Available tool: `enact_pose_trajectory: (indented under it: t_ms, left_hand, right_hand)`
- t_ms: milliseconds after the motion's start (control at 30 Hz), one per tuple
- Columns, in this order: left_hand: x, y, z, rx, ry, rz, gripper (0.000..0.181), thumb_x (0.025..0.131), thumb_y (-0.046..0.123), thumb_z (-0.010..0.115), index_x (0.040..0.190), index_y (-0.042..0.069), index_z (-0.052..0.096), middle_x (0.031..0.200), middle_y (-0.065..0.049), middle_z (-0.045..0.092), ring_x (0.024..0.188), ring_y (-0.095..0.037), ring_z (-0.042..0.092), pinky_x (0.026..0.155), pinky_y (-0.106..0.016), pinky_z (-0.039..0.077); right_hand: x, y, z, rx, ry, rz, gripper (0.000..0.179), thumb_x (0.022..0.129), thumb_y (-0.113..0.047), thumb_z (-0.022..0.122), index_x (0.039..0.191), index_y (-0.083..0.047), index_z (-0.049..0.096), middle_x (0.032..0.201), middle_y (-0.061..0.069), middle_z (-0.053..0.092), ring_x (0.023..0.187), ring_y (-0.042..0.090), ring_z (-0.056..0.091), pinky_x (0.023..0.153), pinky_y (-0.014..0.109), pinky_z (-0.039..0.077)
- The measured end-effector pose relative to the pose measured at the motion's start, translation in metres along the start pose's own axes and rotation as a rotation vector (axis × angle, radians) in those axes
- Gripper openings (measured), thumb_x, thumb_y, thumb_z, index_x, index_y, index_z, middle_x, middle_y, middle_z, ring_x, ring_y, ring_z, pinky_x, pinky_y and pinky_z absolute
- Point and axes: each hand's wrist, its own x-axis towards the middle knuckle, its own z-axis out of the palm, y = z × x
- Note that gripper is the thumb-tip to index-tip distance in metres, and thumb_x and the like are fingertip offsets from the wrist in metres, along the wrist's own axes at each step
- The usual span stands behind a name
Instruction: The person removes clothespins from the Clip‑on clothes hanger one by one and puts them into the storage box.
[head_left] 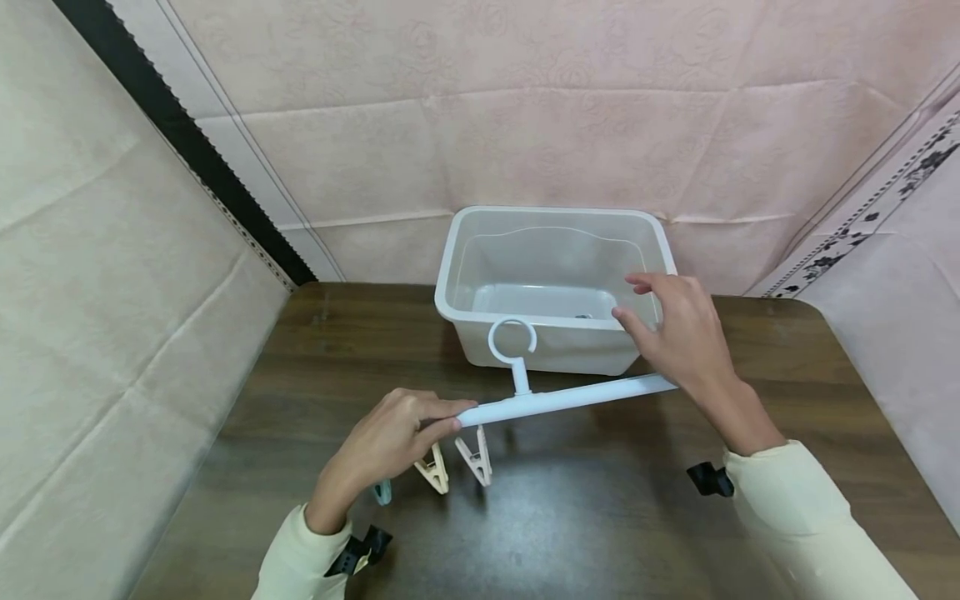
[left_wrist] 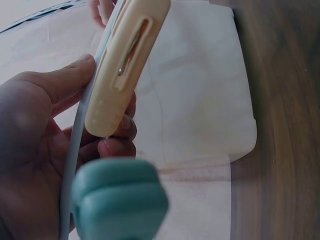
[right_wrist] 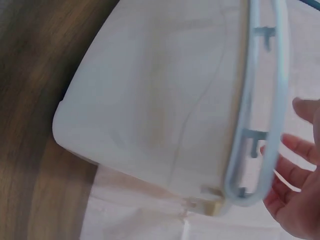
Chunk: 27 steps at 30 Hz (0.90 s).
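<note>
The left hand (left_wrist: 37, 117) grips a pale bar (left_wrist: 79, 120) between thumb and fingers. A cream clip (left_wrist: 112, 95) lies alongside the bar, a blurred teal clip (left_wrist: 121, 200) beside its lower end. I see the right hand (left_wrist: 102, 9), partly, near the bar's upper end, and a white container (left_wrist: 200, 80) beyond the bar's clip side.

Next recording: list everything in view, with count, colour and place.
plastic clothes hanger with round hook: 1, pale blue, in front of the tub
plastic spring clips: at least 3, teal, cream and whitish, near the hanger's left end
rectangular plastic tub: 1, whitish, toward the table's back edge
wooden table: 1, dark brown, under the tub
creased wall covering: count unclear, pale pink to cream, back and sides
jagged-edged strip: 1, black, left
floral strip: 1, black-and-white, right
wrist devices: 2, black, at the cuffs
sleeves: 2, cream, forearms
left hand: 1, bare, pinching the hanger's left end
right hand: 1, bare, by the tub's right rim
</note>
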Motion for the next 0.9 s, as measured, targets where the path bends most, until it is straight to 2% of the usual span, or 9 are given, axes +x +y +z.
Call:
enact_pose_trajectory:
  t_ms: [167, 433, 567, 700, 900]
  left_hand:
    - [0.001, 0.001, 0.000, -0.004, -0.003, 0.002, 0.031, 0.094, 0.010, 0.071, 0.125, 0.010, 0.072, 0.098, -0.001, 0.073, 0.059, -0.002, 0.044, 0.048, -0.021, 0.039]
    - [0.001, 0.005, 0.000, -0.017, -0.007, 0.008, 0.031, 0.094, 0.009, 0.071, 0.125, 0.010, 0.072, 0.102, -0.003, 0.074, 0.063, -0.003, 0.048, 0.049, -0.022, 0.040]
    - [0.000, 0.007, 0.000, -0.025, -0.005, 0.019, 0.031, 0.093, 0.009, 0.072, 0.124, 0.012, 0.073, 0.102, -0.001, 0.074, 0.062, -0.003, 0.047, 0.049, -0.021, 0.039]
    - [0.000, 0.008, 0.000, -0.033, -0.002, 0.036, 0.032, 0.092, 0.008, 0.073, 0.124, 0.012, 0.073, 0.093, 0.004, 0.072, 0.060, -0.002, 0.044, 0.049, -0.020, 0.038]
    - [0.000, 0.011, -0.001, -0.057, -0.012, 0.048, 0.032, 0.093, 0.009, 0.072, 0.125, 0.013, 0.072, 0.077, 0.012, 0.062, 0.058, -0.001, 0.040, 0.048, -0.019, 0.035]
  right_hand:
    - [-0.010, -0.009, -0.010, 0.041, -0.061, -0.064, 0.050, 0.087, -0.020, 0.078, 0.131, -0.005, 0.062, 0.114, 0.015, 0.067, 0.113, 0.037, 0.052, 0.094, 0.057, 0.039]
    - [-0.026, -0.017, -0.021, 0.072, -0.154, -0.192, 0.061, 0.085, -0.022, 0.080, 0.141, -0.010, 0.056, 0.130, 0.008, 0.061, 0.124, 0.030, 0.050, 0.101, 0.054, 0.036]
    - [-0.032, -0.019, -0.024, 0.084, -0.205, -0.251, 0.068, 0.083, -0.028, 0.082, 0.143, -0.015, 0.055, 0.136, 0.005, 0.056, 0.125, 0.027, 0.049, 0.100, 0.051, 0.035]
    - [-0.038, -0.022, -0.025, 0.075, -0.277, -0.252, 0.070, 0.084, -0.035, 0.082, 0.146, -0.021, 0.052, 0.137, 0.004, 0.053, 0.124, 0.025, 0.048, 0.097, 0.049, 0.039]
    - [-0.046, -0.025, -0.027, 0.067, -0.409, -0.182, 0.069, 0.086, -0.044, 0.079, 0.147, -0.028, 0.050, 0.139, -0.004, 0.051, 0.119, 0.017, 0.052, 0.091, 0.047, 0.045]
